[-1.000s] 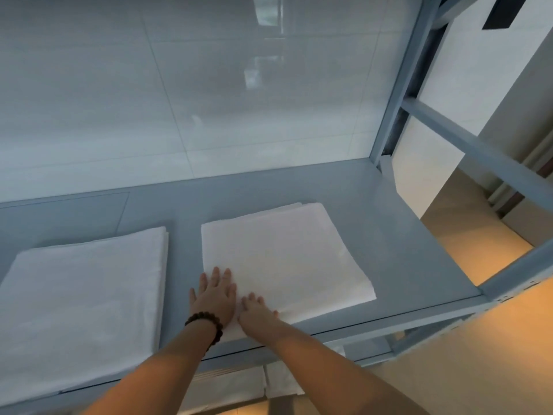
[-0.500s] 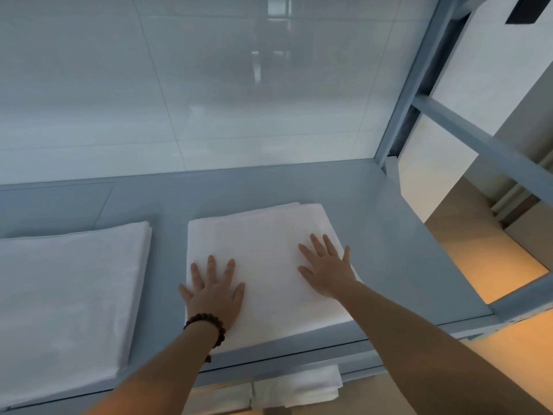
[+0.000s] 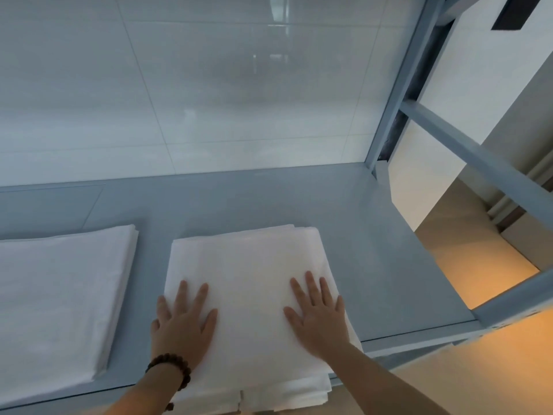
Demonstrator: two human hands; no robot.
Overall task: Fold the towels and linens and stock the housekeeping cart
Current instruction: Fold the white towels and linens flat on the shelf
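White folded linen stack [image 3: 248,283] sits mid-shelf, both palms down on it. Left hand [image 3: 182,324] lies flat on the near-left corner, fingers straight & spread, gripping nothing. Right hand [image 3: 320,322] lies flat on the near-right side, same story: pressing, not grasping. Bead bracelet [image 3: 170,368] on the left wrist.

Risk watch: the stack's near edge lies right at the shelf's front lip, maybe a bit over it, can't tell for sure. If the palms drag toward the body, the top layers could slide & the pile could tip off the front. Uneven pressure L vs R would prob twist the layers out of square. The far-edge layers look a touch stepped, so a hard shove could fan them out more.

Storage check: the blue-grey shelf [image 3: 269,205] carries two piles. One is this stack, the other a second folded stack [image 3: 59,295] to the left, w/ a bare strip between them. Below the front lip, more white folded cloth [image 3: 284,396] shows on a lower level, only partly visible.
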